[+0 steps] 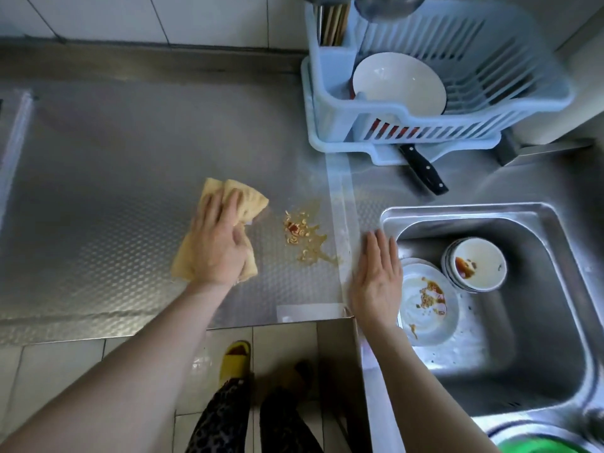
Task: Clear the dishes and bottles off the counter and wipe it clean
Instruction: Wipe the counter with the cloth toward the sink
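My left hand (218,243) presses flat on a tan cloth (243,199) on the steel counter (108,178). Just right of the cloth lies a spill of food scraps and red sauce (302,232). My right hand (377,276) is held open, palm facing left, at the counter's right edge beside the sink (539,338). In the sink lie a dirty white plate (425,305) and a stack of small bowls (478,263) smeared with sauce.
A blue dish rack (457,125) with a white bowl (398,81) and chopsticks stands at the back right. A black-handled knife (423,168) lies in front of it. The counter's front edge drops to the tiled floor, where my feet show. Something green (539,447) sits bottom right.
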